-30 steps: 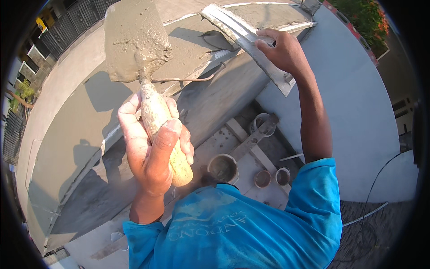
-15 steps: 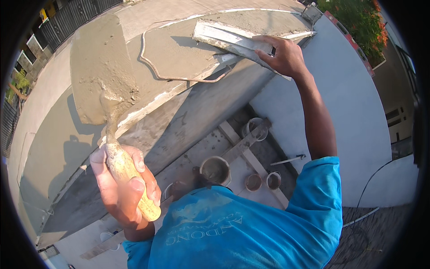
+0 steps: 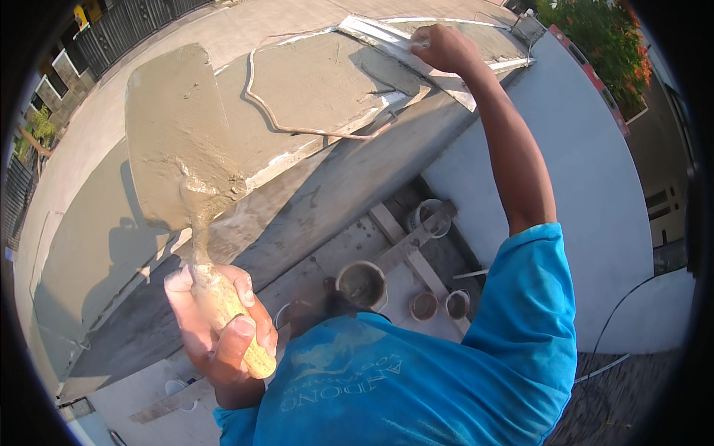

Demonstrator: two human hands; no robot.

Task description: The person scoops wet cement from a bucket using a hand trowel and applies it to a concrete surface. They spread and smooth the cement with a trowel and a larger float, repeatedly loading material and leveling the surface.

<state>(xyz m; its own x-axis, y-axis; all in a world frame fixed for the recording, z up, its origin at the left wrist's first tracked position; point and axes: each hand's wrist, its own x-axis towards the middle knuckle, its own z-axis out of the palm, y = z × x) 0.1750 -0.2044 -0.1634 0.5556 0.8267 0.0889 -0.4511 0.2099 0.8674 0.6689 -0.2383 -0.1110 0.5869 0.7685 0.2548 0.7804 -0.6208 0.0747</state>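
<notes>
My left hand [image 3: 223, 327] is closed around the yellowish wooden handle of a trowel [image 3: 175, 111]. Wet grey mortar coats the trowel's neck and broad blade, which is raised over the ledge. Farther off, my right hand [image 3: 448, 50] grips a pale, mortar-smeared straightedge [image 3: 378, 36] by its side, the fingers partly hidden from view. The straightedge slants across the ledge, its near end jutting past the ledge's front edge. Beneath both tools, smooth wet mortar [image 3: 312, 82] covers the ledge top. A bent rod or hose [image 3: 264, 111] loops over the mortar, between the two tools.
Below the ledge are a mortar bucket [image 3: 361, 285], two small pails [image 3: 424, 305] and another bucket [image 3: 433, 217] beside wooden planks [image 3: 385, 223]. A white wall [image 3: 580, 223] rises at the right. Black gates [image 3: 115, 37] and a shrub [image 3: 599, 44] stand beyond.
My right hand has moved away from me with the straightedge, which now slants more steeply across the ledge. The trowel stays in my left hand, slightly lower and to the right in view.
</notes>
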